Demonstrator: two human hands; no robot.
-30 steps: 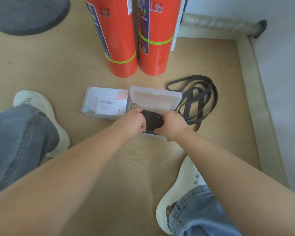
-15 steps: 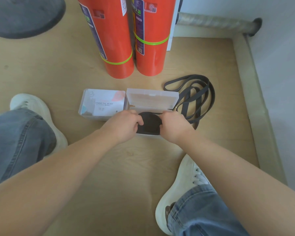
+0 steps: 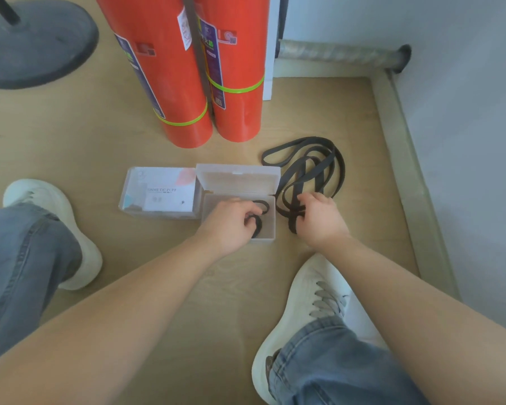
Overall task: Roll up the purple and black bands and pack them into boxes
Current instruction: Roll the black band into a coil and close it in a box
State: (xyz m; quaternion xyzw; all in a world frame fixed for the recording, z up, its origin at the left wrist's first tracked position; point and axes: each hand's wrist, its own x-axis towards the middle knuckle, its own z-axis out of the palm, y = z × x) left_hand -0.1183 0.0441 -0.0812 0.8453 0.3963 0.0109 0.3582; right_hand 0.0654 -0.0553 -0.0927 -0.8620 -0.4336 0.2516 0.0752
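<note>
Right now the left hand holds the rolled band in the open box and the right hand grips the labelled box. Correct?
No. The head view shows the right hand gripping the loose black band, not the labelled box; the left hand holds the rolled band.

Frosted clear plastic box [image 3: 268,229], matt black rubbery band [image 3: 313,168], pale wood-grain floor [image 3: 85,141], glossy red fire extinguishers [image 3: 170,83].

The rolled black band [image 3: 258,226] lies coiled inside the open clear box [image 3: 269,228], lid [image 3: 237,179] tilted back. The loose black band [image 3: 319,171] lies in tangled loops just right of it. The closed labelled box [image 3: 158,191] adjoins its left side.
</note>
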